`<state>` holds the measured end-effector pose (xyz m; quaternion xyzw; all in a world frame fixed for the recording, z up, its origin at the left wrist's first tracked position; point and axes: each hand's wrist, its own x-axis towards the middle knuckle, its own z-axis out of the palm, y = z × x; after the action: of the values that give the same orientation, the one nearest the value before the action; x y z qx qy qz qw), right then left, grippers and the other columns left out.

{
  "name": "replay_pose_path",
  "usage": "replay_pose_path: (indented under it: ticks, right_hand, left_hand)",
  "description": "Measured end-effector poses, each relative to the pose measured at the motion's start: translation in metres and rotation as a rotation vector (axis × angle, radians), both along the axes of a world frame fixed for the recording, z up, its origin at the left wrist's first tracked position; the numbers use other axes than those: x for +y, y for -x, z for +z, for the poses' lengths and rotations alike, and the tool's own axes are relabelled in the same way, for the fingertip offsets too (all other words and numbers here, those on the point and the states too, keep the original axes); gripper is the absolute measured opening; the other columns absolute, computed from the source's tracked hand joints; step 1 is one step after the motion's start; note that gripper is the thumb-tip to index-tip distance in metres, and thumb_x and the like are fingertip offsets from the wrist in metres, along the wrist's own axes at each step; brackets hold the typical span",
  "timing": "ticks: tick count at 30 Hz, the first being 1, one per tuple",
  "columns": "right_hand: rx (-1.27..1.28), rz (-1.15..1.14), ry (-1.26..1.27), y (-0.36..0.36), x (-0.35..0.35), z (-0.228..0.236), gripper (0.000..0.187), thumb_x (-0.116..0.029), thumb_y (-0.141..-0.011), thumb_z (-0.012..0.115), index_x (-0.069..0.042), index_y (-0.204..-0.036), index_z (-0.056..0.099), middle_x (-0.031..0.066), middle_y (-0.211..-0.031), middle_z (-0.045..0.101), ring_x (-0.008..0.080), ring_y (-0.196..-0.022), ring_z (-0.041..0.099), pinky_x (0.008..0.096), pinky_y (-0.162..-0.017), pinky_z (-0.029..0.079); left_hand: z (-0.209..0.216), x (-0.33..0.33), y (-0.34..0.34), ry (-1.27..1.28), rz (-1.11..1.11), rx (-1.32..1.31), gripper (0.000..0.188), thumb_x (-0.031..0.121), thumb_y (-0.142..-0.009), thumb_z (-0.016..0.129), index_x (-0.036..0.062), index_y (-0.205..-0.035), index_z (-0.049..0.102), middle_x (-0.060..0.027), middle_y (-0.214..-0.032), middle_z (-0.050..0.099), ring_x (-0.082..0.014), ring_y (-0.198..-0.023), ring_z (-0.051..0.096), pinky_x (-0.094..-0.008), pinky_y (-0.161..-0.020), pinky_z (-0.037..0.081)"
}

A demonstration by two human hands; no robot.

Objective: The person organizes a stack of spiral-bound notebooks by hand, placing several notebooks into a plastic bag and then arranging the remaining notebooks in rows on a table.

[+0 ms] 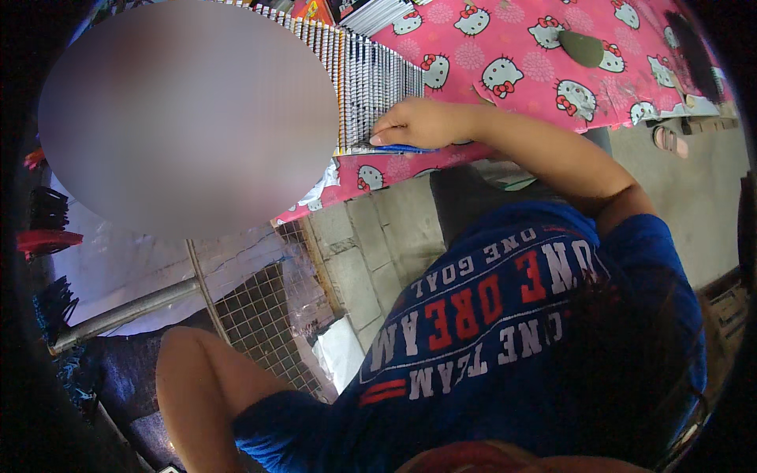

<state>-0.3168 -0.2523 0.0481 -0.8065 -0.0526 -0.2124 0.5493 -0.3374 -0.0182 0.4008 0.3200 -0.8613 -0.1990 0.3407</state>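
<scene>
My right hand rests at the near edge of the table, its fingers curled and pressed together over a flat blue thing, perhaps a cloth. Just beyond and left of it spreads a long row of overlapping booklets with striped black, white and yellow edges. The fingertips lie against the near end of this row. A grey oval blur hides the left part of the row. My left arm bends at the elbow and runs down out of the lower edge; its hand is outside the picture.
A pink table cover with a cartoon cat print carries a green oval object and more magazines at the back. Below the table's left end is a wire mesh panel with a metal bar. A sandal lies on the floor at right.
</scene>
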Motion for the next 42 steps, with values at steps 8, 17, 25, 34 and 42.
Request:
replay_pose_path:
  ticks: [8,17,25,34,42]
  right_hand:
    - [-0.230,-0.273,0.200,0.009,0.003,-0.019,0.026,-0.021,-0.079,0.067,-0.007,-0.100,0.062,0.0094,-0.095,0.058,0.0258,-0.089,0.059,0.0329,-0.073,0.045]
    - [0.051,0.040,-0.231,-0.005,0.004,-0.025,0.028,-0.030,-0.084,0.063,-0.007,-0.099,0.064,0.0076,-0.086,0.065,0.0204,-0.082,0.063,0.0332,-0.070,0.047]
    - [-0.358,-0.257,0.083,0.000,0.008,-0.039,0.025,-0.024,-0.088,0.060,-0.004,-0.102,0.063,0.0104,-0.090,0.067,0.0243,-0.081,0.063,0.0323,-0.075,0.048]
    - [0.156,0.101,-0.285,0.003,0.007,-0.039,0.029,-0.023,-0.080,0.065,-0.012,-0.107,0.061,0.0046,-0.104,0.062,0.0260,-0.103,0.055,0.0408,-0.086,0.041]
    - [-0.125,-0.255,0.294,0.011,0.009,-0.040,0.031,-0.025,-0.082,0.063,-0.012,-0.109,0.058,0.0051,-0.106,0.060,0.0268,-0.103,0.054,0.0407,-0.087,0.041]
  left_hand:
    - [0.001,-0.013,-0.016,0.170,0.036,-0.011,0.044,0.034,-0.091,0.043,0.0048,-0.123,0.048,-0.0141,-0.134,0.041,-0.0242,-0.123,0.040,-0.0535,-0.104,0.027]
    - [-0.094,-0.042,-0.196,0.509,1.347,0.244,0.043,0.029,-0.093,0.040,-0.0020,-0.119,0.052,-0.0180,-0.132,0.044,-0.0265,-0.121,0.045,-0.0447,-0.102,0.034]
    - [-0.158,-0.081,-0.219,0.406,1.295,0.512,0.044,0.035,-0.093,0.042,-0.0007,-0.119,0.046,-0.0151,-0.119,0.051,-0.0231,-0.109,0.049,-0.0379,-0.095,0.038]
    - [-0.166,-0.096,-0.212,0.428,1.214,0.787,0.044,0.036,-0.088,0.041,0.0040,-0.117,0.049,-0.0155,-0.121,0.052,-0.0261,-0.114,0.050,-0.0406,-0.095,0.040]
    - [-0.169,-0.102,-0.215,0.481,1.212,0.823,0.042,0.034,-0.086,0.040,0.0041,-0.110,0.055,-0.0138,-0.114,0.058,-0.0277,-0.104,0.057,-0.0406,-0.088,0.046]
